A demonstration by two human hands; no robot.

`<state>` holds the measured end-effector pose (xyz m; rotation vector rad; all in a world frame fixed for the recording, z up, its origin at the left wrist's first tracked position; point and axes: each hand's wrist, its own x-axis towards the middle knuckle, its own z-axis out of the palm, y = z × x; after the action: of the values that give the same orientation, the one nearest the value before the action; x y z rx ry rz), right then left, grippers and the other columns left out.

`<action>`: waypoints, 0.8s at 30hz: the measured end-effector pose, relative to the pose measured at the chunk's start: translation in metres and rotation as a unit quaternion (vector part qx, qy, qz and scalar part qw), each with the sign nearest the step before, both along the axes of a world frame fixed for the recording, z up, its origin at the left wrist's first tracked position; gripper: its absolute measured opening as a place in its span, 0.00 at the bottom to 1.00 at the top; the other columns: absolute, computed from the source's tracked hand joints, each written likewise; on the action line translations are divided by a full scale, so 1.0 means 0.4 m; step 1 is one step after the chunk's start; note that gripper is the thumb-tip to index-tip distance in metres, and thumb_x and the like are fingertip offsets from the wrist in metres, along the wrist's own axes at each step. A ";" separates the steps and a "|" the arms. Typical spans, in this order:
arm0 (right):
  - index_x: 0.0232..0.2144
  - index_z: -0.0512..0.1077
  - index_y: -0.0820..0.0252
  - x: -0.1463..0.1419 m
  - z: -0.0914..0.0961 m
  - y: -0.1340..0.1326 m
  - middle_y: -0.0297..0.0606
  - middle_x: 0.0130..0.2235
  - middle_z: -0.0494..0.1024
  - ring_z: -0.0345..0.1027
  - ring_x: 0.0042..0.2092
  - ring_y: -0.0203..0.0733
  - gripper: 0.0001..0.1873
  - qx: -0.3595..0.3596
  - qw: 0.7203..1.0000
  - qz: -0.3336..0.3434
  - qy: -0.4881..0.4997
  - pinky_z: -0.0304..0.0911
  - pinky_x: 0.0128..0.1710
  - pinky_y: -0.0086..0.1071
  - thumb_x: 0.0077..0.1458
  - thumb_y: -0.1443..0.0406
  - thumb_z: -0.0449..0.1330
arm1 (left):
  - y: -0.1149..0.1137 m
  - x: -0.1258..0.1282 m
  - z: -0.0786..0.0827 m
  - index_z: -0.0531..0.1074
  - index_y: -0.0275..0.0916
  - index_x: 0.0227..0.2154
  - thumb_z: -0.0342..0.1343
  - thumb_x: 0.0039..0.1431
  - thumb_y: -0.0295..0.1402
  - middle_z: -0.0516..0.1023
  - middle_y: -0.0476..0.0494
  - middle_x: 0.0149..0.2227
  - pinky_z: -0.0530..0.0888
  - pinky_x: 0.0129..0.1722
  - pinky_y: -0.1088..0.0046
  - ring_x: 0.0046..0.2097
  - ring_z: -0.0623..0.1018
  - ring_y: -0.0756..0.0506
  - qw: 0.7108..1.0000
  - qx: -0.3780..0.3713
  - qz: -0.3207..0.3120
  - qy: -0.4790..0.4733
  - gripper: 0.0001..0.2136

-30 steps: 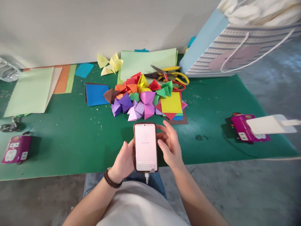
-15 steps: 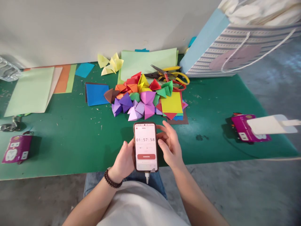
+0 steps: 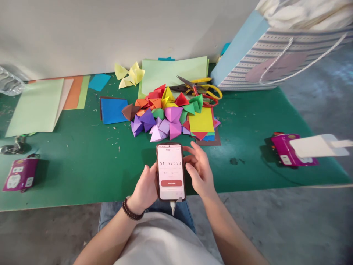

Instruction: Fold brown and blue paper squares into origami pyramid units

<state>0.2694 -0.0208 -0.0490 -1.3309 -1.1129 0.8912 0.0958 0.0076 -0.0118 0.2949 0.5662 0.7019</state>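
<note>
My left hand (image 3: 145, 189) grips a smartphone (image 3: 170, 172) upright over the front edge of a green mat (image 3: 82, 165); a bead bracelet sits on that wrist. The screen shows a timer reading 01:57:59 above a red button. A white cable plugs into the phone's bottom end. My right hand (image 3: 200, 171) cups the phone's right side with its fingers loosely curled against the edge. Just beyond the phone lies a heap of folded paper shapes (image 3: 165, 114) in purple, red, orange, green and yellow.
Scissors (image 3: 197, 88) lie behind the heap on light green paper (image 3: 173, 70). Paper sheets (image 3: 35, 105) and a blue square (image 3: 113, 109) lie to the left. Two purple packets (image 3: 19, 175) (image 3: 286, 151) sit near the mat's ends. A striped gift bag (image 3: 275, 55) leans at the back right.
The phone screen went from a blank white page to a timer, which has ticked from 01:57:58 to 01:57:59. Both hands have stayed where they were.
</note>
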 end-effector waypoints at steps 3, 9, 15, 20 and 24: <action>0.64 0.52 0.48 0.001 -0.001 -0.001 0.46 0.58 0.67 0.70 0.39 0.41 0.30 -0.001 1.000 0.000 0.003 0.69 0.38 0.41 0.62 0.60 0.54 | -0.001 -0.001 -0.003 0.66 0.38 0.58 0.54 0.56 0.57 0.70 0.37 0.59 0.57 0.64 0.53 0.65 0.62 0.32 1.000 -0.006 0.006 -0.002 0.34; 0.63 0.54 0.49 -0.002 0.000 0.004 0.46 0.57 0.68 0.70 0.38 0.40 0.28 0.003 1.000 -0.009 0.006 0.69 0.37 0.40 0.62 0.59 0.54 | -0.002 -0.002 -0.004 0.66 0.38 0.58 0.54 0.56 0.57 0.70 0.36 0.59 0.57 0.63 0.53 0.64 0.62 0.32 1.000 -0.014 0.014 0.000 0.34; 0.54 0.69 0.51 0.013 0.027 -0.041 0.41 0.44 0.75 0.66 0.31 0.37 0.19 -0.051 0.994 -0.045 -0.090 0.65 0.30 0.35 0.66 0.57 0.48 | 0.000 -0.005 -0.002 0.64 0.37 0.59 0.55 0.55 0.57 0.71 0.35 0.58 0.59 0.62 0.52 0.64 0.64 0.32 1.000 -0.022 0.020 0.002 0.36; 0.38 0.76 0.55 0.044 0.050 -0.112 0.38 0.28 0.74 0.66 0.27 0.39 0.22 -0.183 0.977 0.062 -0.091 0.61 0.24 0.32 0.66 0.53 0.46 | 0.005 0.000 -0.002 0.63 0.37 0.60 0.52 0.57 0.58 0.71 0.35 0.58 0.60 0.61 0.51 0.62 0.65 0.31 0.999 -0.026 0.011 -0.015 0.36; 0.32 0.74 0.57 0.052 0.064 -0.141 0.35 0.23 0.72 0.64 0.25 0.38 0.25 -0.251 0.957 0.143 -0.021 0.60 0.24 0.31 0.66 0.49 0.45 | 0.002 0.015 0.001 0.65 0.37 0.58 0.50 0.58 0.58 0.71 0.35 0.58 0.60 0.61 0.53 0.62 0.67 0.32 0.999 -0.022 0.005 -0.027 0.34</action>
<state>0.2904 -0.0773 -0.0235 -1.6248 -1.1760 1.4354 0.1018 0.0082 -0.0113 0.2314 0.5315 0.7044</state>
